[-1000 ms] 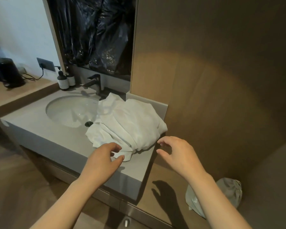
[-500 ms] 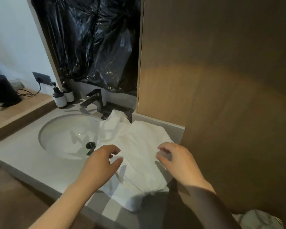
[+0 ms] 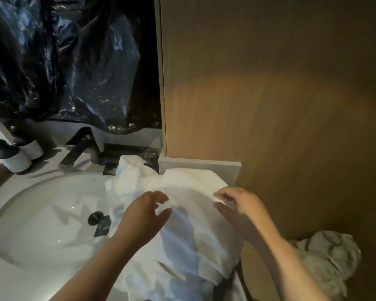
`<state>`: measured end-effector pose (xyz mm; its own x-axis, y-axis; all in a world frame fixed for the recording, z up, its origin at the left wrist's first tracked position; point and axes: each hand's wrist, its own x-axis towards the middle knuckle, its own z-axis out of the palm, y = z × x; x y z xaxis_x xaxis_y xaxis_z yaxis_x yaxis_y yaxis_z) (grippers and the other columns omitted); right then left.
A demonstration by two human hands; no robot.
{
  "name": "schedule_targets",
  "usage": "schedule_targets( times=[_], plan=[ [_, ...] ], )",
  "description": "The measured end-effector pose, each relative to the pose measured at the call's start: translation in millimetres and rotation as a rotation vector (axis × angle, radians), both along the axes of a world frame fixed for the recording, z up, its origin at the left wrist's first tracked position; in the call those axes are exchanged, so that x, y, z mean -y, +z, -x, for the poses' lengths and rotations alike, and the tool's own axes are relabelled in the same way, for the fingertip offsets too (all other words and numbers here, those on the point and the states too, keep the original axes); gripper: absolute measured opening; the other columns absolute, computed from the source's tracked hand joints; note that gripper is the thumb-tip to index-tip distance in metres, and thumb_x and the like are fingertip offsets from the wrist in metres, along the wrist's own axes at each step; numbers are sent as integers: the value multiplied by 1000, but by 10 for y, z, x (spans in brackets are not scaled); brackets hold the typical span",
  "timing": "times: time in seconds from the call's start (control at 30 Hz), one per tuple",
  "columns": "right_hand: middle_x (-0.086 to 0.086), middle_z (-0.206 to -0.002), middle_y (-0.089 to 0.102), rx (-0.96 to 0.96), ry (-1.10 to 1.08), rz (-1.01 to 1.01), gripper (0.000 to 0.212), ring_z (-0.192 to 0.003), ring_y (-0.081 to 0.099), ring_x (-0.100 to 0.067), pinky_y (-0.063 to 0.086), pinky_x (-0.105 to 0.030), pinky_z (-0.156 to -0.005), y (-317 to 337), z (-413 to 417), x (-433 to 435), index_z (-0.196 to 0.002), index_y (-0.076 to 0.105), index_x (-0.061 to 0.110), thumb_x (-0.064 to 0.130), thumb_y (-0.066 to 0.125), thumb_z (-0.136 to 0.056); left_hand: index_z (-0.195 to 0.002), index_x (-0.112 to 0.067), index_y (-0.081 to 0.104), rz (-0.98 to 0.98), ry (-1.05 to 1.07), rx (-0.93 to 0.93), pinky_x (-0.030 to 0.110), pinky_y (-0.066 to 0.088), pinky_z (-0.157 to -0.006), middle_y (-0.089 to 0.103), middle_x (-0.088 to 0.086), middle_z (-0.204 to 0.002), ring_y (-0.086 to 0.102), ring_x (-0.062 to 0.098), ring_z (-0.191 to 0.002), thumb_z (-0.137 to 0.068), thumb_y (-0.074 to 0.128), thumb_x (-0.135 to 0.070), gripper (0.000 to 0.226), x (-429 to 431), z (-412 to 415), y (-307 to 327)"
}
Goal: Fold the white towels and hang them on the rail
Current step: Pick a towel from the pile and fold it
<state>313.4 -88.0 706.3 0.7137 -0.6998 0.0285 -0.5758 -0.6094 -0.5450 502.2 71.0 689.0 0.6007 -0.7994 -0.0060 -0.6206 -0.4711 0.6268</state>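
White towels [image 3: 182,224] heaped on counter [image 3: 20,285], right of sink [image 3: 41,213]. Left hand [image 3: 143,216], right hand [image 3: 239,207] over heap, fingers spread, holding nothing. Cloth soft, floppy, light; likely best pinched at corners.

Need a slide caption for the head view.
Both hands, left and right, open over crumpled white towels beside the sink basin.

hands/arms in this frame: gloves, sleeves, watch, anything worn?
Nothing worn that shows. Left hand and right hand are bare, no gloves, no rings visible. Both forearms are bare to the frame's bottom edge: no sleeves, watch or bands in view.
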Motion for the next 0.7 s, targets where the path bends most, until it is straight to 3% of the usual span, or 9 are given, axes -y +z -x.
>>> schedule_targets(
  times=[0.23, 0.4, 0.5, 0.57, 0.7],
  plan=[
    [17, -111, 65, 62, -291, -67, 24, -102, 60, -2, 50, -23, -90, -59, -2, -554, -115, 67, 31, 36, 64, -91, -108, -31, 64, 10, -275, -1, 10, 40, -70, 64, -14, -108, 59, 2, -90, -88, 66, -35, 20, 119, -487, -121],
    [20, -105, 64, 85, -442, -26, 23, -92, 54, 12, 38, 0, -75, -113, 9, -927, -113, 67, 31, 32, 66, -91, -113, -26, 66, -6, -482, -11, 15, 44, -83, 64, -9, -114, 60, 7, -98, -86, 69, -32, 28, 155, -602, -222],
    [19, -102, 63, 68, -495, -9, 23, -86, 52, 10, 38, -1, -71, -147, 55, -1072, -113, 67, 29, 33, 66, -90, -112, -22, 68, 58, -600, -28, 12, 40, -88, 63, -9, -115, 58, 8, -104, -81, 76, -28, 33, 144, -587, -263],
    [17, -102, 63, 63, -538, -8, 25, -86, 53, 6, 38, -2, -68, -187, 88, -1146, -114, 66, 28, 35, 66, -90, -111, -19, 69, 70, -669, -34, 18, 41, -95, 62, -6, -115, 57, 11, -107, -77, 81, -28, 37, 147, -565, -276],
    [9, -117, 61, 18, -556, -43, 39, -93, 52, 0, 37, -6, -69, -302, 128, -1214, -128, 58, 26, 39, 64, -91, -105, -16, 72, 61, -665, -59, 16, 38, -95, 61, -3, -112, 56, 13, -106, -72, 84, -30, 38, 184, -521, -319]
  ],
)
